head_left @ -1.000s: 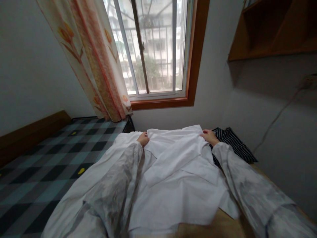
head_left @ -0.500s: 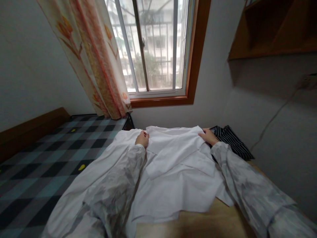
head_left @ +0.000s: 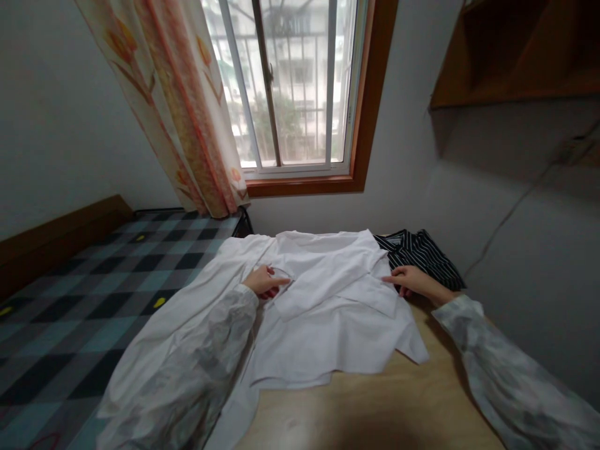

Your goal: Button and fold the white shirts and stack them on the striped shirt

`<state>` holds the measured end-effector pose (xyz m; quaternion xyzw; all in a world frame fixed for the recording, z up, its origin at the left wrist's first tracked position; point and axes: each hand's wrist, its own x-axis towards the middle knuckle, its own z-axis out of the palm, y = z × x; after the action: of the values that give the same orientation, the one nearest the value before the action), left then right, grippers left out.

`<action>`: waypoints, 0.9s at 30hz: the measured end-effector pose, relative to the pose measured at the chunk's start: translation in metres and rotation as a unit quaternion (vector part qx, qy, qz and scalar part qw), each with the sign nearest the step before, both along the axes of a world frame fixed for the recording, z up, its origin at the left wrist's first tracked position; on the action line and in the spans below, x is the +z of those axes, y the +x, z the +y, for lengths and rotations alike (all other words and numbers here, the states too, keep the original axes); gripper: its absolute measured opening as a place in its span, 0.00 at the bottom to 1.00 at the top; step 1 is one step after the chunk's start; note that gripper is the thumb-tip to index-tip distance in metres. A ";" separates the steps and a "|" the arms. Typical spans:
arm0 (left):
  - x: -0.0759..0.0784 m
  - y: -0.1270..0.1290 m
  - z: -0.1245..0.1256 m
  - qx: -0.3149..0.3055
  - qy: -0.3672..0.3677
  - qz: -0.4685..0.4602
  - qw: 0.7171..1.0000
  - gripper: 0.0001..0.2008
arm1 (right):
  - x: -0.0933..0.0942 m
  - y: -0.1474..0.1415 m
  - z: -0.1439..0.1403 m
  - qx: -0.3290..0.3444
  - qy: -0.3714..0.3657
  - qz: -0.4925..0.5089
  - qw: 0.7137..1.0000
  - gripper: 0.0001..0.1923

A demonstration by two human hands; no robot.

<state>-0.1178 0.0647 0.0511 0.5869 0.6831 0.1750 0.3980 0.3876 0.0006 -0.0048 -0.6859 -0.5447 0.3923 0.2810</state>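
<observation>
A white shirt (head_left: 328, 331) lies folded in layers on the wooden table, its neckline towards the window. My left hand (head_left: 266, 281) is at its left edge, index finger stretched out onto the cloth and the other fingers loosely curled. At the opposite edge, my right hand (head_left: 415, 282) touches the fabric with an outstretched index fingertip. Neither hand shows cloth gripped between its fingers. More white cloth (head_left: 187, 306) spreads left of the shirt, partly hidden under my left sleeve.
Behind my right hand lies a black-and-white striped garment (head_left: 422, 256). The wooden table (head_left: 347, 412) shows bare in front of the shirt. A bed with a checked cover (head_left: 117, 281) stands left. Beyond are a curtain (head_left: 182, 112) and window (head_left: 295, 94); a shelf (head_left: 515, 69) hangs at right.
Both hands have left the shirt's upper corners and come down its side edges towards me, with index fingers extended. The right forearm has swung outward. The view has shifted slightly.
</observation>
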 end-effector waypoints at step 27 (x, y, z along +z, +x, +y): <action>-0.018 0.012 -0.108 -0.001 0.185 0.106 0.977 0.15 | -0.013 0.004 -0.102 -0.070 0.151 -0.085 0.982 0.26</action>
<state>-0.1060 -0.0437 0.0333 0.6661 0.6767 0.2347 0.2082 0.3912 -0.1018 -0.0173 -0.7027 -0.5703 0.2256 0.3607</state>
